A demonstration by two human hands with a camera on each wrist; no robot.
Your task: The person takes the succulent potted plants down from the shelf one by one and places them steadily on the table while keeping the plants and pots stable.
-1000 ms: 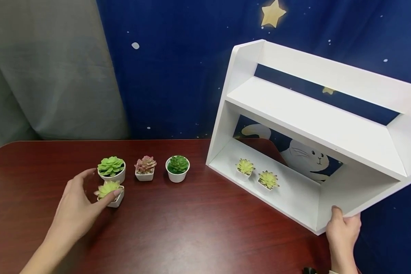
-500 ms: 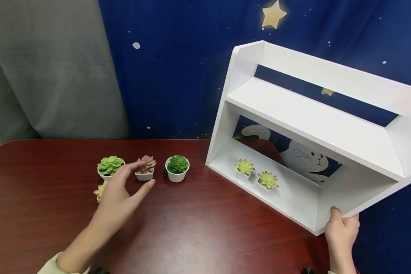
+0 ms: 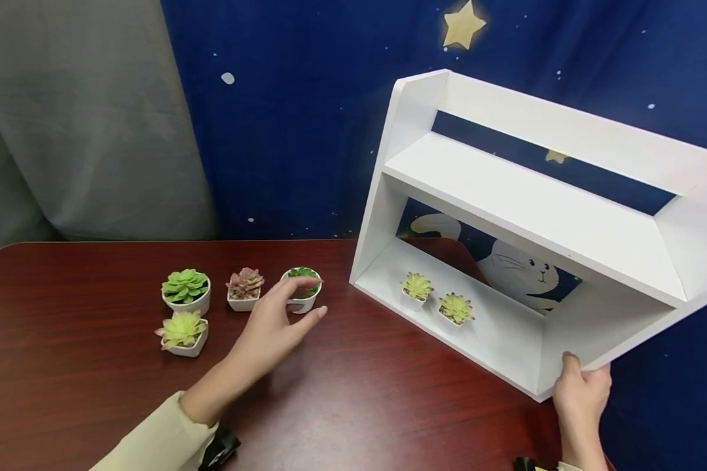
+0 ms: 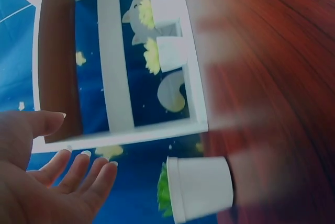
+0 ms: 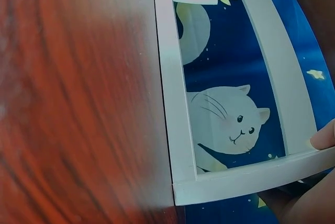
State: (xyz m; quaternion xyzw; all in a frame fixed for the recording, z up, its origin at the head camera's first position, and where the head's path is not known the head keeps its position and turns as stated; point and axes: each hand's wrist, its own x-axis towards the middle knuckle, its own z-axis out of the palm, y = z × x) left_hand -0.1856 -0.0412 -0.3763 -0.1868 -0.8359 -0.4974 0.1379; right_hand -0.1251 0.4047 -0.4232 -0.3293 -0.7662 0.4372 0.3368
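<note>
Tabletop (image 3: 389, 405), shelf (image 3: 542, 209) (long axis diagonal)

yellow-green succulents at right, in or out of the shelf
In: both yellow-green succulents stand on the bottom board of the white shelf.

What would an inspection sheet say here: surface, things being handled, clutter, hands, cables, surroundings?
Surface: red-brown tabletop, shiny near the front.
Things: white shelf, with two yellow-green plants on its lower board; on the tabletop, pale green plant, bright green plant, pinkish plant, dark green plant, all potted.
Clutter: black item by the left sleeve, identity unclear.
Hands: left hand at the dark green plant, thumb and fingers parted, apparently not touching; right hand grips the shelf's lower right side.
Cables: nothing seen.
Surroundings: grey cloth; blue cloth with stars and a white cat.
</note>
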